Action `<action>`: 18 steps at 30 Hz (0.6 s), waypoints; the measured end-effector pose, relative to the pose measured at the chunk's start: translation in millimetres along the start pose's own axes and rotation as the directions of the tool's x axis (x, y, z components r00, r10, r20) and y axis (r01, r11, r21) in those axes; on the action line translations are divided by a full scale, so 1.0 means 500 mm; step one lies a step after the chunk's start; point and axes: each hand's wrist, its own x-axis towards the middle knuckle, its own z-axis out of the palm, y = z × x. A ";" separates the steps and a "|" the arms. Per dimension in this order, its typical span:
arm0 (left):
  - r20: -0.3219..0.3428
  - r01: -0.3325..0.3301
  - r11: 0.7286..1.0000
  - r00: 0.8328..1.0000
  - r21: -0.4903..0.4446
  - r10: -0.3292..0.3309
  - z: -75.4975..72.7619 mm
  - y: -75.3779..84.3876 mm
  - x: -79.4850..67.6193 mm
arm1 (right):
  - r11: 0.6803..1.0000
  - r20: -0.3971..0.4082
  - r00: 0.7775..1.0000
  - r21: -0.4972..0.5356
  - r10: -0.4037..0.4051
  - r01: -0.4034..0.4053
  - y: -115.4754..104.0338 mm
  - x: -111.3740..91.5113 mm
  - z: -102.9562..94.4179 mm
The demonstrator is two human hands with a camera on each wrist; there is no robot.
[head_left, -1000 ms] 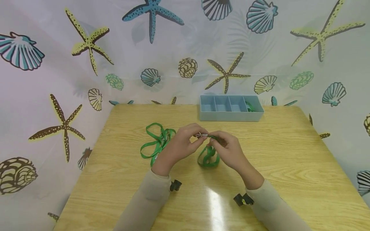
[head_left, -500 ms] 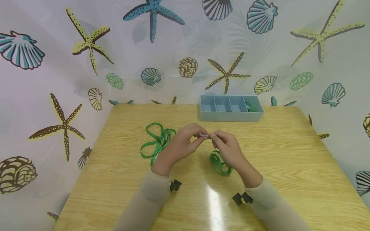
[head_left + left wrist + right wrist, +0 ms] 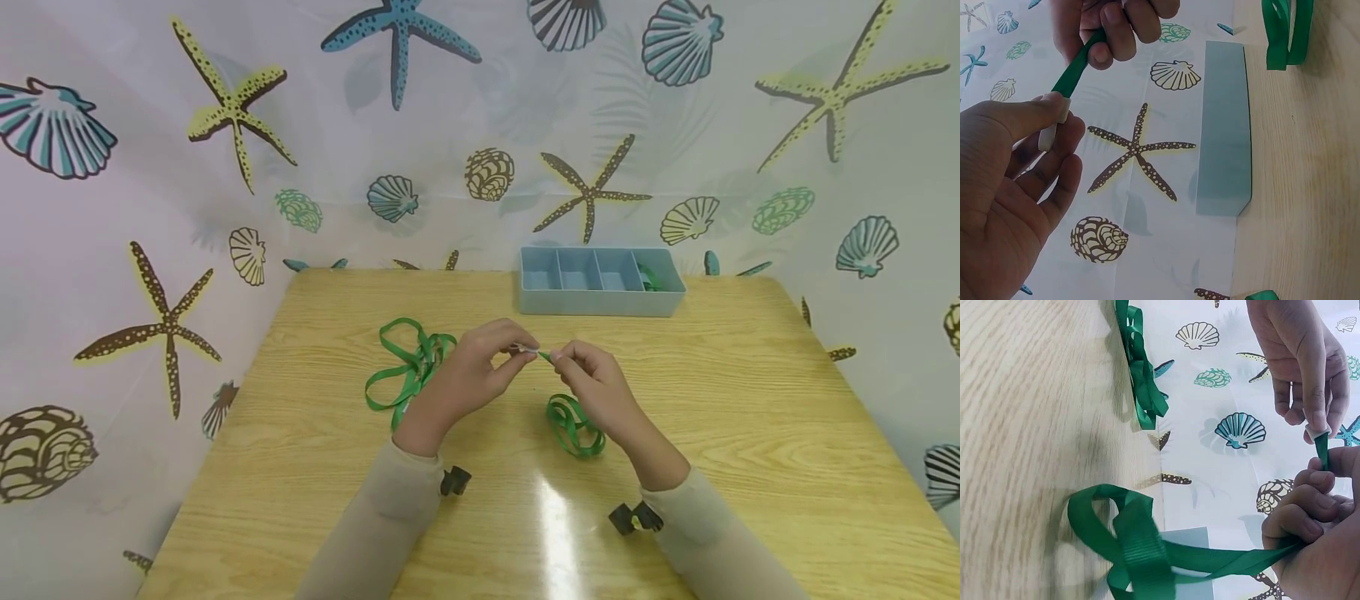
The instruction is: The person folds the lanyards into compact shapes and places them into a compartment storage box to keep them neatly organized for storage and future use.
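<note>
Green ribbon (image 3: 573, 423) runs taut left to right between my hands above the bench (image 3: 750, 417). My left hand (image 3: 480, 371) pinches its white tip (image 3: 1047, 134); my right hand (image 3: 592, 383) pinches the band, its slack coiling onto the wood below.

The flat green woven-fabric ribbon (image 3: 1147, 550) shows a fine ribbed grosgrain weave with a slight sheen. The light wood-grain tabletop (image 3: 750, 433) is smooth and glossy, throwing back a bright glare. The pale blue plastic divided box (image 3: 600, 302) looks matt. The seashell-printed backdrop sheet (image 3: 450, 125) looks smooth, faintly shiny.
</note>
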 end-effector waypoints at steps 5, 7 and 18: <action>-0.009 0.007 1.000 1.000 0.001 -0.007 -0.005 0.001 0.000 | 1.000 -0.010 1.000 -0.015 -0.003 0.003 0.009 -0.002 -0.009; -0.015 0.010 1.000 1.000 0.005 -0.010 -0.006 0.003 0.000 | 1.000 -0.012 1.000 -0.012 -0.004 0.004 0.008 -0.004 -0.013; -0.104 -0.012 1.000 0.994 0.019 0.014 -0.007 -0.004 -0.001 | 0.999 -0.014 1.000 -0.028 -0.019 0.018 0.003 -0.013 -0.034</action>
